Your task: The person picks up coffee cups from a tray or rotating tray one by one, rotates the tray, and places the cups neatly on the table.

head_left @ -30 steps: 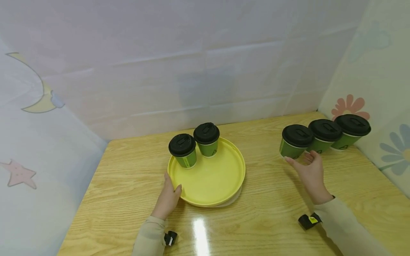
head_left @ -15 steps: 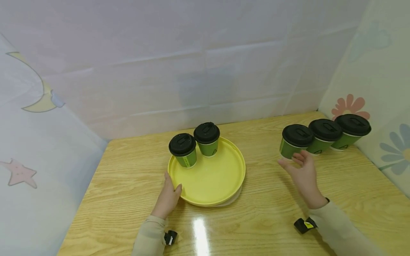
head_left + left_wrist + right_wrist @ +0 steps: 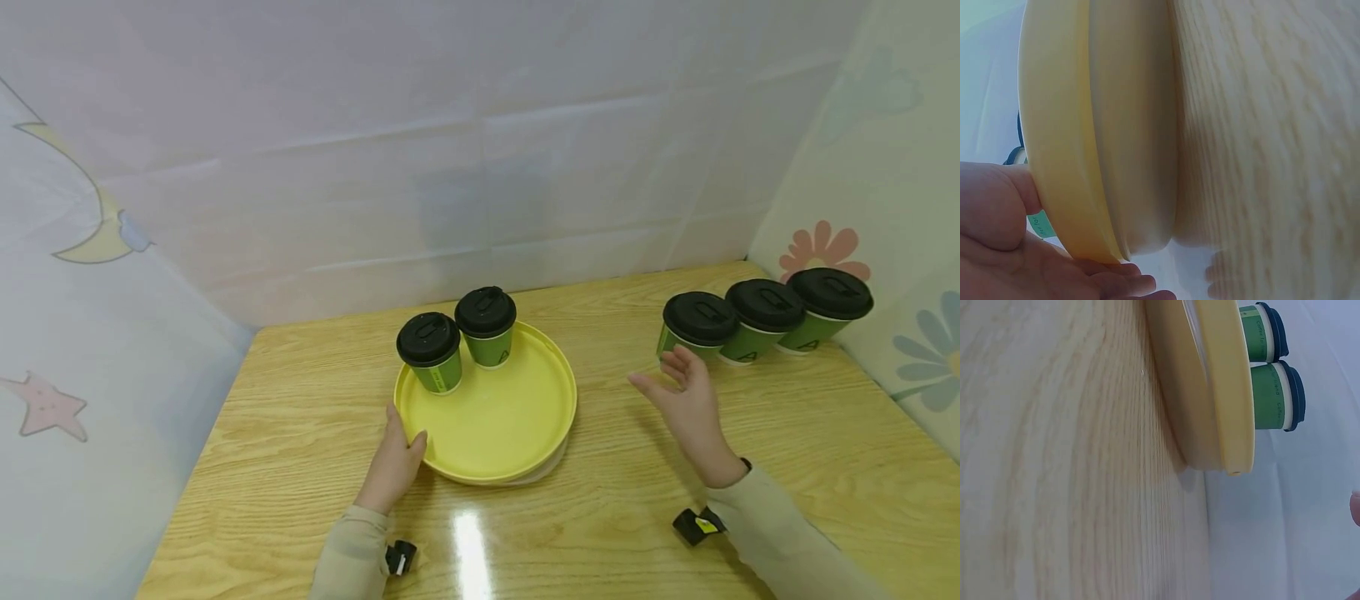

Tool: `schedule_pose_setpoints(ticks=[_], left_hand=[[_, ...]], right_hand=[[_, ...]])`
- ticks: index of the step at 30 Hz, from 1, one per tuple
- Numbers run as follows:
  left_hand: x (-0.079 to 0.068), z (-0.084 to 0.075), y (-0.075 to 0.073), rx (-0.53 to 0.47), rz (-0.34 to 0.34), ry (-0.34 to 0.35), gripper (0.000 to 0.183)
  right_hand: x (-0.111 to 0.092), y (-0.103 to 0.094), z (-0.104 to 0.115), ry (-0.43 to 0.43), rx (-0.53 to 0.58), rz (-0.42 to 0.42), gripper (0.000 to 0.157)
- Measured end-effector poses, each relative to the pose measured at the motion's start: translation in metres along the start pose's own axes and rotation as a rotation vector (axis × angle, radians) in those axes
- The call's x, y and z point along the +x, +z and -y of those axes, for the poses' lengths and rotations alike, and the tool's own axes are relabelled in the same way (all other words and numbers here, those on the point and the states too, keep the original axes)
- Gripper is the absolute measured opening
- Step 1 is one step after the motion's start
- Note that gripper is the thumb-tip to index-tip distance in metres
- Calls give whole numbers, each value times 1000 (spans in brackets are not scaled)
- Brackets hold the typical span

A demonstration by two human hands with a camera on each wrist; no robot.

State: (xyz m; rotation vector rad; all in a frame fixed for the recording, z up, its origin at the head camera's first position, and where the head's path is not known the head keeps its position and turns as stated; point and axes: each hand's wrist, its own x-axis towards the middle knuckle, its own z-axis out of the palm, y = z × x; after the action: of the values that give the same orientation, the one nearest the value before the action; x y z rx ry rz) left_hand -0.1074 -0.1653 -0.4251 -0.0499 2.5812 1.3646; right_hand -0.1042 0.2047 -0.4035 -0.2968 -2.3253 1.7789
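A round yellow tray with a raised rim sits on a paler round base. My left hand holds its near-left edge, with the thumb at the rim and the fingers along the outer side. Two green paper coffee cups with black lids, a left cup and a right cup, stand upright at the tray's back left. My right hand hovers over the table with thumb and fingers apart, holding nothing. Just beyond its fingertips is the nearest lidded cup, partly hidden by them.
Beside that cup, a middle cup and an end cup continue a row toward the right wall. The wooden table meets a pale cloth backdrop at its back edge.
My right hand has moved left and slightly back from the row of cups, with its fingers spread. The cups stay where they were, and my left hand keeps its place on the tray.
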Motion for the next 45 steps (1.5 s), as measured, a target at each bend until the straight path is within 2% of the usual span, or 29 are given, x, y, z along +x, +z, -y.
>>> schedule_pose_setpoints(ticks=[22, 31, 45], left_hand=[[-4, 1, 1, -82, -17, 23, 71], [-11, -2, 1, -88, -28, 52, 69], [-3, 0, 0, -73, -35, 62, 66]], right_hand=[[5, 27, 11, -113, 0, 101, 87], [10, 39, 14, -108, 19, 173, 88], [13, 56, 19, -103, 21, 222, 90]])
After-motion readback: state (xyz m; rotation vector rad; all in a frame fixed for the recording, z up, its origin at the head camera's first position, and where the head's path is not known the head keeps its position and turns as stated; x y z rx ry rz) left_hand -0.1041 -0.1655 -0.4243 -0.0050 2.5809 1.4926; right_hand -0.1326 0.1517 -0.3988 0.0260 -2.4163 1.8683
